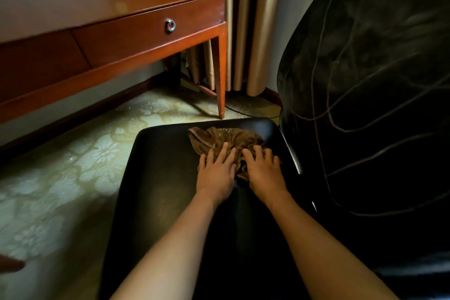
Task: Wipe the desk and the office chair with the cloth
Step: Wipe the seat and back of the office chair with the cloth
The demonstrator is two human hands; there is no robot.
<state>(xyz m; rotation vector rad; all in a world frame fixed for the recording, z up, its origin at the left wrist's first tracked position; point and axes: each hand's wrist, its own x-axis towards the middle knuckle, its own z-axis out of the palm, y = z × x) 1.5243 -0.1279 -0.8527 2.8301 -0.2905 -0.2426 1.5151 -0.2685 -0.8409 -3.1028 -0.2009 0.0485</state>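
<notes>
Both hands lie side by side on the brown cloth (226,139), just below the centre of the frame. The left hand (216,174) and the right hand (264,174) press it flat, fingers spread, onto the black chair seat (158,190). Wiping well here likely means even pressure and overlapping strokes out to the seat's edges. The desk (109,7) stands at upper left. No readable writing shows.

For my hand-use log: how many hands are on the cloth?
2. The left hand rests on the cloth at its left, the right hand at its right, atop the chair seat.
</notes>
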